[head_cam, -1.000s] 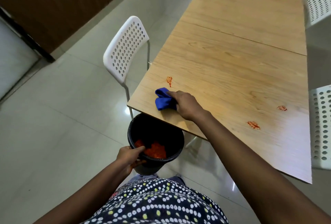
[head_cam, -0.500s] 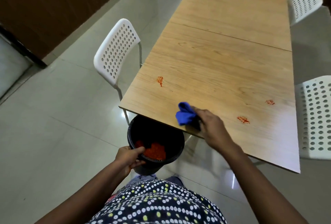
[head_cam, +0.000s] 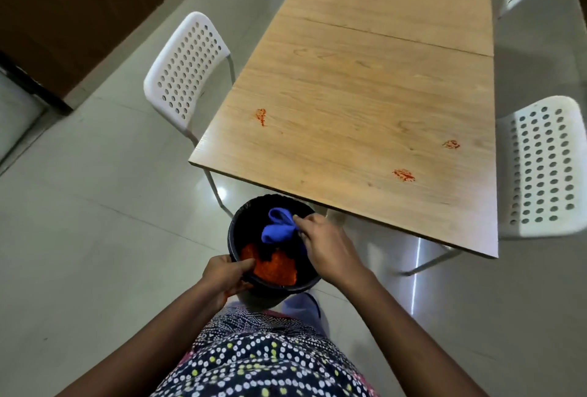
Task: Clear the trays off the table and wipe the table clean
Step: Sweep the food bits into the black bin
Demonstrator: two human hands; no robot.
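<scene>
Cloth (head_cam: pixel 278 229) now off the table (head_cam: pixel 365 104), bunched and blue, pinched in right hand (head_cam: pixel 324 245) over the black bin (head_cam: pixel 236 250); half a second back it was at the near table edge. Left hand (head_cam: pixel 224 280) grips bin rim, thumb inside. Bin sits just below near edge, open floor (head_cam: pixel 95 237) left. Three red stains (head_cam: pixel 404 175) on wood; orange-red waste (head_cam: pixel 276 266) in bin.

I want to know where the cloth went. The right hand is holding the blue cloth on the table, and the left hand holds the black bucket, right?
Not quite. In the head view the right hand holds the blue cloth over the black bucket, not on the table. The left hand does hold the bucket's rim.
</scene>
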